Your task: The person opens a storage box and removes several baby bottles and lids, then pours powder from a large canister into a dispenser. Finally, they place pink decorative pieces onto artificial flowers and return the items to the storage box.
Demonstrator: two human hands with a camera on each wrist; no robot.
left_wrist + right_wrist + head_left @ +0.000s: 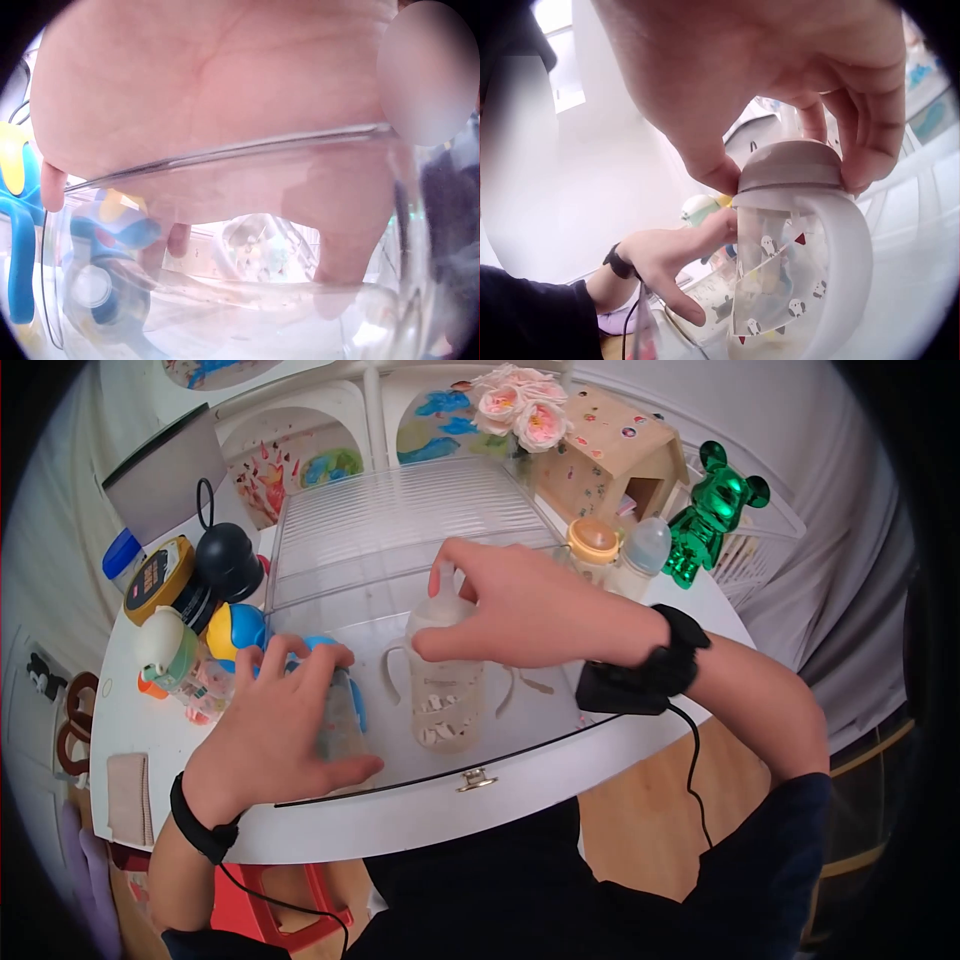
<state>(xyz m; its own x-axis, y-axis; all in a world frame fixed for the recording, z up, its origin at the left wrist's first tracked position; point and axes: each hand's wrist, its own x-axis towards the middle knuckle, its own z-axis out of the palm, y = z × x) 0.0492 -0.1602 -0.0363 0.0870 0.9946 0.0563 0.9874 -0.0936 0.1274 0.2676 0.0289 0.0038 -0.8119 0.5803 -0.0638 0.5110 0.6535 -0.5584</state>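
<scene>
My right hand (520, 610) reaches over a clear baby bottle (447, 705) with white side handles and small printed animals. Thumb and fingers grip its pale collar (791, 166) from opposite sides; the bottle stands upright. My left hand (275, 725) hovers close over a clear cup (343, 730) with blue edging, its fingers spread and lightly bent, its thumb stretched out. The left wrist view looks through the clear wall of the cup (232, 315) to the thumb and fingertips beyond. In the head view the palm and fingers hide much of this cup.
A clear ribbed cover (400, 520) stands raised behind the hands. To the left are a green-and-white drinking cup (170, 650), a blue-and-yellow lid (237, 630) and a dark bottle (230, 563). Two bottles, one orange-capped (593, 542), and a green bear figure (715, 510) stand right.
</scene>
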